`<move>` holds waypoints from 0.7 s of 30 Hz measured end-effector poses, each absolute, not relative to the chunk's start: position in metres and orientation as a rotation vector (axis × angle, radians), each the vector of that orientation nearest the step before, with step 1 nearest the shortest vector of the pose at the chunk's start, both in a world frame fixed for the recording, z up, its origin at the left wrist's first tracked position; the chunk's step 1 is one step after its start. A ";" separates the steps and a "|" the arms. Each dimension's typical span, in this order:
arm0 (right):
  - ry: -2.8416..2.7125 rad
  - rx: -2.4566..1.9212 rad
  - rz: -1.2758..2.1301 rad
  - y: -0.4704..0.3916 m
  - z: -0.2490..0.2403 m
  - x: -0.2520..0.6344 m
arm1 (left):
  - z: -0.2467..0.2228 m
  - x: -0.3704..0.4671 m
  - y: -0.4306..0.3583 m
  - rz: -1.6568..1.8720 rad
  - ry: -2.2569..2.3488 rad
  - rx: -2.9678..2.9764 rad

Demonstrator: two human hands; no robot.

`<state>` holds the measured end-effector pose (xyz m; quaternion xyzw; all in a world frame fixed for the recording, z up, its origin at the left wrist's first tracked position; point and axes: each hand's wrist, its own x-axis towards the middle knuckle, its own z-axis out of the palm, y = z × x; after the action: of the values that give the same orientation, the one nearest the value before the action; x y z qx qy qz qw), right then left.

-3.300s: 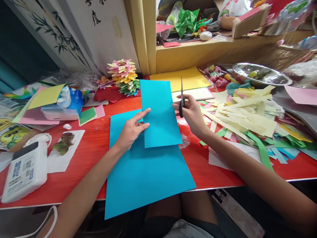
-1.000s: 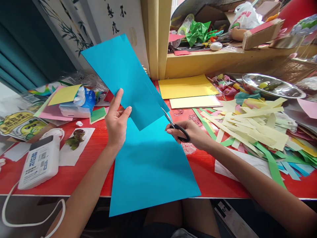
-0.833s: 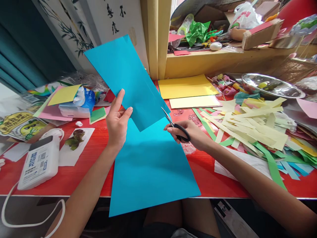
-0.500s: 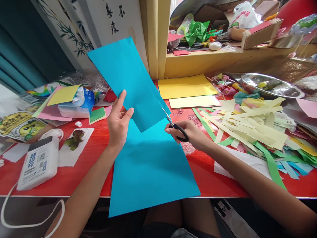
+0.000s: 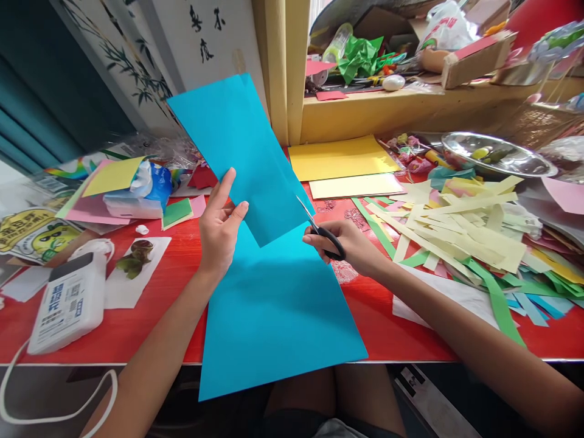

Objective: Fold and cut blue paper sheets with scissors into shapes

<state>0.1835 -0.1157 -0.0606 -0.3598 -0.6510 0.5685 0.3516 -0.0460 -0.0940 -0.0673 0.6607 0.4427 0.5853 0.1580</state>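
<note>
A sheet of blue paper point(image 5: 237, 146) is held up at a tilt by my left hand point(image 5: 220, 228), thumb in front and fingers at its left edge. My right hand point(image 5: 347, 243) grips black-handled scissors point(image 5: 325, 234). Their blades point up and left at the lower right edge of the held sheet, where a slit or fold line runs upward. Beneath it, more blue paper point(image 5: 283, 328) lies on the red table point(image 5: 150, 328) and sticks out past the front edge. Whether the two blue pieces are joined I cannot tell.
Yellow paper point(image 5: 342, 157) lies behind the scissors. Pale and green paper strips point(image 5: 465, 225) pile up on the right, before a metal bowl point(image 5: 538, 167). To the left are a white device point(image 5: 68, 304) with a cable, a tissue pack point(image 5: 141, 198) and coloured sheets.
The top of the held blue sheet has shifted slightly right and down. Both hands keep their grip, and the scissors stay at the sheet's right edge. The whole view has shifted a little.
</note>
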 end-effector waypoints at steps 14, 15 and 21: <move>-1.651 -0.924 1.445 -0.116 -0.061 0.181 | -0.067 -0.040 -0.099 1.636 1.266 1.868; -1.647 -0.926 1.452 -0.117 -0.060 0.181 | -0.067 -0.041 -0.098 1.634 1.265 1.869; -1.589 -0.997 1.526 -0.119 -0.056 0.180 | -0.066 -0.041 -0.101 1.593 1.227 1.893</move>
<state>0.1800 -0.1186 -0.0560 -0.3855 -0.6147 0.5901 0.3540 -0.0405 -0.1005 -0.0662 0.6732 0.4363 0.5665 0.1887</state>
